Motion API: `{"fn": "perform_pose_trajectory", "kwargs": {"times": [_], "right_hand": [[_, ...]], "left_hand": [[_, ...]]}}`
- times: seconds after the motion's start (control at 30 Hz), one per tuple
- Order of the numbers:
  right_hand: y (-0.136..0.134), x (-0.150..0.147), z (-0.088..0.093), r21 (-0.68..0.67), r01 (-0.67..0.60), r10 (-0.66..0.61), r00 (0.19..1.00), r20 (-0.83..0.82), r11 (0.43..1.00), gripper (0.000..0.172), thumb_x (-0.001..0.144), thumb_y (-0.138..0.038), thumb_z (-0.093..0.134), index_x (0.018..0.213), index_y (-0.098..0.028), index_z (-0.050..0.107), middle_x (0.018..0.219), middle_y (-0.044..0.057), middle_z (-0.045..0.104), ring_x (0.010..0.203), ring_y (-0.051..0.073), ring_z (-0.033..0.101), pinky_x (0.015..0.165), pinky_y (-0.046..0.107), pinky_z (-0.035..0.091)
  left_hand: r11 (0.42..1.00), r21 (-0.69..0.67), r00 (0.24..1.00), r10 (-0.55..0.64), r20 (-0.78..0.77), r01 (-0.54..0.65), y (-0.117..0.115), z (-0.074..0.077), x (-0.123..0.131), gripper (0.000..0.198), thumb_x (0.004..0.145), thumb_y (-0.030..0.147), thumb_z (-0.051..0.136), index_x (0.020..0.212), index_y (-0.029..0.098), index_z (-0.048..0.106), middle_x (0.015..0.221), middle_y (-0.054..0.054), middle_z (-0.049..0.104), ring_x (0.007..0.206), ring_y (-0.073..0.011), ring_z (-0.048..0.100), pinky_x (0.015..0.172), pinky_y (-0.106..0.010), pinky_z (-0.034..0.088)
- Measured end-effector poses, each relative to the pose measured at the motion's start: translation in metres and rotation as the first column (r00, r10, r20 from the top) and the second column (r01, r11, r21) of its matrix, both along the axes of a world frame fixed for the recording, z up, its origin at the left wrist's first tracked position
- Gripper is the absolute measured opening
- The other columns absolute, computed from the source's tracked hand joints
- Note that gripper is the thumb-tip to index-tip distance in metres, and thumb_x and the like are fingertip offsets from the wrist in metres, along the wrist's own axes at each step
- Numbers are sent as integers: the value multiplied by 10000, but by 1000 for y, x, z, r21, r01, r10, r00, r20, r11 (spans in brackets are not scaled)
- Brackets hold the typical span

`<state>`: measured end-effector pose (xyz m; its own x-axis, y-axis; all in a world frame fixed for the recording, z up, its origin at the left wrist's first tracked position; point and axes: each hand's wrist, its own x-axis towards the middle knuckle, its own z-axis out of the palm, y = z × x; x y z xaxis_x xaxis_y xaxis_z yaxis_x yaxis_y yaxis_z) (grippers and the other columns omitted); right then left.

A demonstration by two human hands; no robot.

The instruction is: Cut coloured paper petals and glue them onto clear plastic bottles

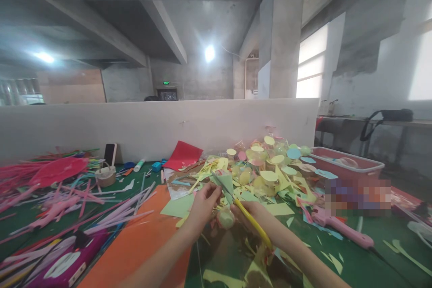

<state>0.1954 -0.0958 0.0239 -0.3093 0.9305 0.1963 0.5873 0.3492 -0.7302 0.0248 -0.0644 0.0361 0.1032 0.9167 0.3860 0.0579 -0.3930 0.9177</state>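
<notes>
My left hand pinches a small piece of pale green paper between thumb and fingers, above the middle of the table. My right hand is closed round the yellow handles of a pair of scissors. The scissors' blades point up and left, lying across the green paper close to my left fingertips. Just below the hands sits a pale rounded object, its kind unclear. Yellow and green paper scraps lie beneath my right wrist.
A heap of paper cutouts and clear rounded pieces rises behind my hands. Orange sheet and pink and purple strips lie left. A pink glue gun with its cord and a pink bin stand right. A white partition closes the back.
</notes>
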Motion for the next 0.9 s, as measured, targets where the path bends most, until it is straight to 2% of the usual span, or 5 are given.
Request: {"fn": "perform_pose_trajectory", "kwargs": {"times": [0.37,0.6,0.7,0.8,0.9], "right_hand": [[10,11,1,21,203,-202,978,-46,979,539,816,-672,416,561,-206,324,513,-37,300,495,111,283,453,251,205],[21,22,-1,-42,313,-316,934,-169,949,525,806,-673,435,568,-217,329,508,-57,251,500,110,250,465,255,208],[25,26,-4,-61,347,-352,915,-196,936,533,795,-685,444,564,-220,326,508,-63,247,497,105,249,461,247,218],[28,26,-4,-76,387,-395,897,-199,919,544,787,-697,441,553,-221,318,495,-61,272,480,101,254,445,243,211],[29,27,-3,-69,401,-405,885,-227,914,544,790,-697,432,551,-218,336,498,-58,281,481,102,261,444,244,220]], "left_hand": [[998,-54,999,40,31,-38,14,-6,-4,413,647,573,657,607,192,503,514,57,493,475,-93,438,489,-225,332],[993,-114,999,29,-28,-32,50,-6,-11,420,650,589,619,658,204,451,536,62,493,462,-93,475,493,-224,368],[994,-107,996,8,-93,-18,69,0,-1,355,669,481,641,799,200,468,661,17,588,571,-121,563,533,-225,399],[997,-80,986,-26,-164,13,81,4,15,438,650,360,682,985,210,443,931,-46,634,730,-146,616,601,-242,441],[995,-50,958,-101,-268,91,84,3,31,463,595,321,740,970,202,495,951,-54,620,769,-184,617,647,-290,468]]}}
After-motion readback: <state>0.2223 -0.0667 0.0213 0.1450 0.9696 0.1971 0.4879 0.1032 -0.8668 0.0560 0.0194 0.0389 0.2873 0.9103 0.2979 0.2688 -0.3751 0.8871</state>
